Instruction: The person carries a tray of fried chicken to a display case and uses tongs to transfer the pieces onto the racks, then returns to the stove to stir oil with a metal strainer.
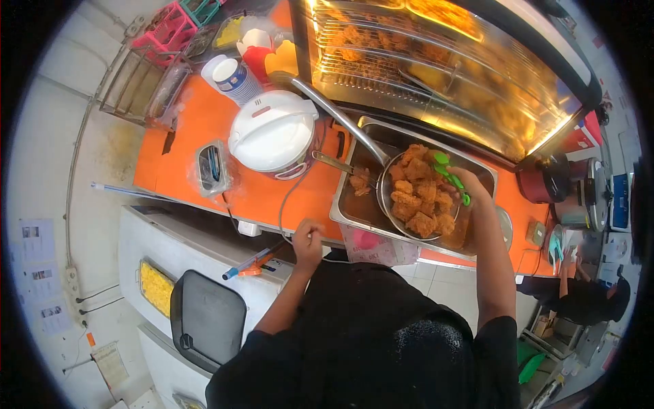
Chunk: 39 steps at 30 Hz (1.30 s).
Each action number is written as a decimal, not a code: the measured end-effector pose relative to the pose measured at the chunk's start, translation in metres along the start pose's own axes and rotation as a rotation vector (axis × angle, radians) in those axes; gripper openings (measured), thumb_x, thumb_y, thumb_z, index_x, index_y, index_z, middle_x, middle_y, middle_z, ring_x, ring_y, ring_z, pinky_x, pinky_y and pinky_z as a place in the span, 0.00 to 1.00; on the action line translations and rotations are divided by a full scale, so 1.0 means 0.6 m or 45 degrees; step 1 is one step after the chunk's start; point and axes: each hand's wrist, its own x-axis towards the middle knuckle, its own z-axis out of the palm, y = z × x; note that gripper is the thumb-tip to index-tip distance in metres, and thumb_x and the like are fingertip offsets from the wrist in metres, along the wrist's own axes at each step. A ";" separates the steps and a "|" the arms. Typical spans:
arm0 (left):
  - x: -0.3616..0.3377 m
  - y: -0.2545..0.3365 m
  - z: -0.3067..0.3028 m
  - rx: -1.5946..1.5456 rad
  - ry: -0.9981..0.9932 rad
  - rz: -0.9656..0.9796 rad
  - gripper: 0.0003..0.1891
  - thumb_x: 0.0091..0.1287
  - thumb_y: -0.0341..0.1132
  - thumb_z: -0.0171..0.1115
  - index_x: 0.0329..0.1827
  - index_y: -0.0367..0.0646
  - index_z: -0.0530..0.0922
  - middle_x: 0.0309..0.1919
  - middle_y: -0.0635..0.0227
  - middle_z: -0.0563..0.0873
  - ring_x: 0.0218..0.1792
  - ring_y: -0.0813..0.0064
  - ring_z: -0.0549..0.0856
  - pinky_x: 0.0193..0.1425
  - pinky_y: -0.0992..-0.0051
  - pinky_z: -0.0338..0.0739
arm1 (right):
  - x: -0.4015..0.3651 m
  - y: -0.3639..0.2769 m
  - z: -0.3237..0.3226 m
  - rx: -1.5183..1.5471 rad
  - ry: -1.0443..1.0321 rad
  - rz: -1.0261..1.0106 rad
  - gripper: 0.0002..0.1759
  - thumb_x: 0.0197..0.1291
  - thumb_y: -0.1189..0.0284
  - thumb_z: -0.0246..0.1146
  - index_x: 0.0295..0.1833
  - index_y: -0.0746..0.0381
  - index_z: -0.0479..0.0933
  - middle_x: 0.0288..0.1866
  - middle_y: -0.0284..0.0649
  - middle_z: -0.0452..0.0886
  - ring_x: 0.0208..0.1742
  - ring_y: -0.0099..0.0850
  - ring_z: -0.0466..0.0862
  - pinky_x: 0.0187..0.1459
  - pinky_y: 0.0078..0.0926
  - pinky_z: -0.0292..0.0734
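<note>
Filling the long-handled strainer [385,194] are browned fried chicken pieces [424,194].

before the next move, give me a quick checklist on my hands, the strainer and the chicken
1. Right hand on the green utensil: ok, fingers wrapped around it.
2. Utensil closed on a piece: cannot tell, its working end is unclear.
3. Long-handled strainer over the metal tray: ok, its bowl sits within the tray's outline.
4. Left hand steadying the strainer: not ok, it is curled well apart from it.
5. All fried chicken inside that strainer: not ok, some shows outside, beside the bowl.
</note>
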 end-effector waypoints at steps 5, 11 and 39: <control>0.014 -0.168 0.010 0.149 -0.045 0.003 0.04 0.60 0.19 0.54 0.31 0.37 0.76 0.31 0.58 0.81 0.35 0.58 0.82 0.40 0.66 0.76 | -0.005 -0.008 0.029 0.056 0.116 -0.004 0.19 0.73 0.54 0.59 0.41 0.60 0.76 0.18 0.30 0.73 0.14 0.18 0.70 0.12 0.15 0.63; 0.094 -0.254 0.051 0.577 -0.336 0.184 0.07 0.59 0.23 0.59 0.40 0.37 0.76 0.40 0.57 0.81 0.48 0.52 0.80 0.51 0.58 0.75 | 0.051 0.020 0.067 0.017 0.303 -0.068 0.16 0.73 0.54 0.59 0.41 0.56 0.75 0.19 0.28 0.72 0.15 0.19 0.70 0.15 0.19 0.65; 0.102 -0.293 0.080 1.101 -0.573 0.055 0.19 0.66 0.42 0.60 0.55 0.41 0.75 0.58 0.55 0.77 0.62 0.51 0.73 0.69 0.53 0.67 | 0.314 -0.180 0.313 0.283 -0.238 -0.707 0.19 0.79 0.52 0.53 0.53 0.58 0.72 0.22 0.33 0.71 0.17 0.25 0.71 0.20 0.24 0.68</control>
